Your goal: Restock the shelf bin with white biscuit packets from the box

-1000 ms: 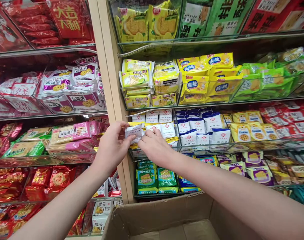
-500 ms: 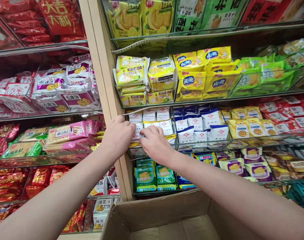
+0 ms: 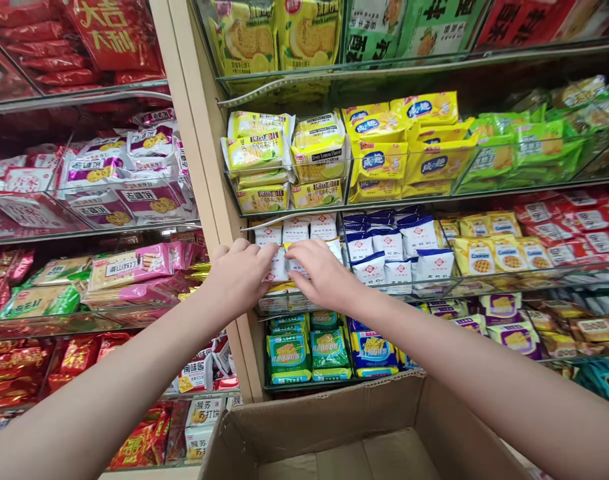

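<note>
My left hand reaches into the left bin of a lower shelf, its thumb and fingers around the edge of a small white snack packet with a red diamond mark. Beside it, my right hand has its thumb and fingertips about another white packet of the same kind. More of these white packets stand in rows behind my fingers. Yellow-edged packets lie beneath, behind the clear front strip. My right hand partly covers the packets under it.
A cardboard box stands open below my arms, its bare bottom showing. Blue-and-white packets fill the neighbouring bin. Green biscuit packets sit one shelf down, and yellow lemon packets one shelf up. A wooden upright divides the shelving.
Both hands have shifted slightly, and the gap between them shows more of the white packets. My right thumb has come into sight, apart from the fingers. The view has moved a little.
</note>
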The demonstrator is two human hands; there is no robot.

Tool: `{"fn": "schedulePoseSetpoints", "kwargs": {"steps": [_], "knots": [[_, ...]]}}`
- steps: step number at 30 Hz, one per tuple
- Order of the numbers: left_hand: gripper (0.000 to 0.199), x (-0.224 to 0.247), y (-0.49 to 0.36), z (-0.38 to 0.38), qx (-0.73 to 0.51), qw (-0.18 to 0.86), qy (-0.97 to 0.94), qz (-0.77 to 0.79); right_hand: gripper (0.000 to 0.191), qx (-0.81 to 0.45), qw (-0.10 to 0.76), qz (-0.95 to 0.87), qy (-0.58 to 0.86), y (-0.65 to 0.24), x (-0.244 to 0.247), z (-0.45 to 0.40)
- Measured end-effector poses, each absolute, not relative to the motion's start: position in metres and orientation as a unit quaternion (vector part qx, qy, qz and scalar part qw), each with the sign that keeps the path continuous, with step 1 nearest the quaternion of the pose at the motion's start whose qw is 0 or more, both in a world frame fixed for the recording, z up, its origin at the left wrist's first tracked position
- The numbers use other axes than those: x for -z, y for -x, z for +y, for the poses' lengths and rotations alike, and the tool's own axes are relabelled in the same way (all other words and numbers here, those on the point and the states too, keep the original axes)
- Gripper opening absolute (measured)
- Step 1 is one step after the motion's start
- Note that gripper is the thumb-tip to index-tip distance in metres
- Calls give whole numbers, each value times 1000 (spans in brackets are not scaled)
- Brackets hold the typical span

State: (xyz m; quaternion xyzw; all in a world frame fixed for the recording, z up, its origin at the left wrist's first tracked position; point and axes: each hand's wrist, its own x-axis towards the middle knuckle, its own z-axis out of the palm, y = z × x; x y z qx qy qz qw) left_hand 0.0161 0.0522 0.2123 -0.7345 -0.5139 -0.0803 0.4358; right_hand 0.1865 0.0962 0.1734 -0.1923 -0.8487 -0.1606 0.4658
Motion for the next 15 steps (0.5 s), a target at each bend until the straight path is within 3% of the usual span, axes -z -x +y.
{"fn": "schedulePoseSetpoints", "kwargs": {"steps": [5, 10, 13, 15], "knots": [[49, -213, -14, 48, 182, 465, 711, -495, 18, 73, 510, -828, 220, -185, -179, 87], [63, -207, -20, 47, 381, 325, 738, -454, 24, -167, 574, -762, 250, -169, -185, 81], [67, -208, -20, 41, 385, 288, 747, -459, 21, -142, 578, -756, 272, -168, -198, 85], [53, -210, -15, 37, 369, 336, 742, -448, 22, -76, 518, -814, 250, -171, -209, 88]]}}
